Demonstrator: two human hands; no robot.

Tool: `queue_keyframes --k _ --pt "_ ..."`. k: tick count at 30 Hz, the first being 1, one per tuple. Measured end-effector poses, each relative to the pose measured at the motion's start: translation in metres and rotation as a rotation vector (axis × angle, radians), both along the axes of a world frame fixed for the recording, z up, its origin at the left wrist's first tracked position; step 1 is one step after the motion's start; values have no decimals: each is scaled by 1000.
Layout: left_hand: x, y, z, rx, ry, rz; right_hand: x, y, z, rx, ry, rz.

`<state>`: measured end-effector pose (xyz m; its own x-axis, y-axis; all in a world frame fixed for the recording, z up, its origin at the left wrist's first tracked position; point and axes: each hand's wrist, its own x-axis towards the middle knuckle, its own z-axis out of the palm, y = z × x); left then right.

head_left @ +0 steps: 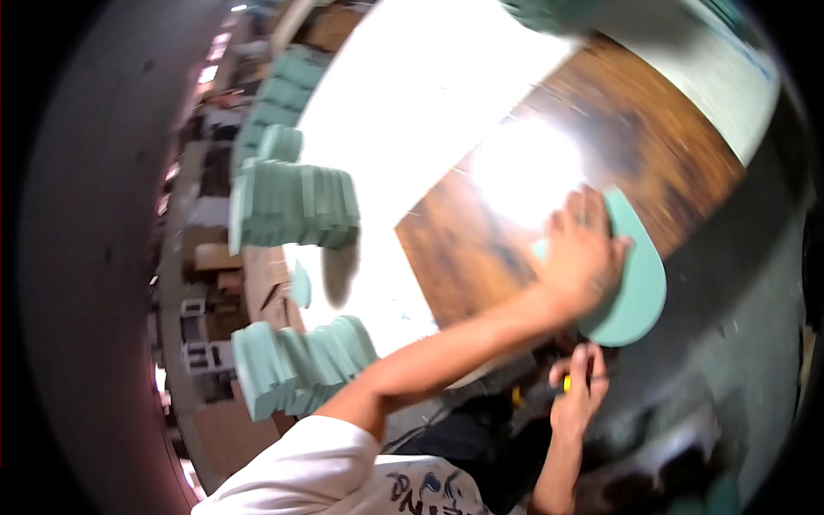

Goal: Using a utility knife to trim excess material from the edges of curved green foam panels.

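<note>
At the near edge of the brown mottled board (687,129), the mint-green sheet piece (635,283) lies with its rounded end sticking out past the wood, over the grey floor (730,378). Narrower end points away from me, on the board.

My left hand (579,262) is on top of it, back of the hand up, fingers stretched out rather than wrapped round, thumb toward the piece's right side. Fingertips blurred; can't tell how hard I'm pressing. Left forearm crosses from lower left, out of a white sleeve (300,463).

My right hand (579,386) is just below the rounded end, fingers curled round a small yellow item (567,384). Mostly hidden, so can't tell what it is. Can't tell either if it touches the green.

Board sits on a white tabletop (412,103), strong glare on both. Left side of the table: one green stack (296,206), another green stack (300,365) nearer me, a loose green piece (300,285) between them. More green piles (279,99) farther up the left edge. Brown cartons (219,256) beyond, blurred.
</note>
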<state>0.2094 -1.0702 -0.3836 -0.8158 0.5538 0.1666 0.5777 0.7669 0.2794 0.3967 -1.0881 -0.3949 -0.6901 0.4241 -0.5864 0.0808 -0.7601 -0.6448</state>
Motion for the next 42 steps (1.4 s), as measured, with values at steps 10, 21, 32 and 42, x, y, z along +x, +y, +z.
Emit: queue_keyframes --k 10,21,32,42 --pt "-46 -10 5 246 -118 -647 159 -38 -65 -305 -464 364" --pt "-53 0 -2 277 -32 -553 126 -21 -72 -96 -152 -45" --pt "-50 8 -6 166 -29 -598 -94 172 -25 1224 69 40" --pt "-52 4 -7 111 11 -600 -97 160 -29 1345 64 -9"
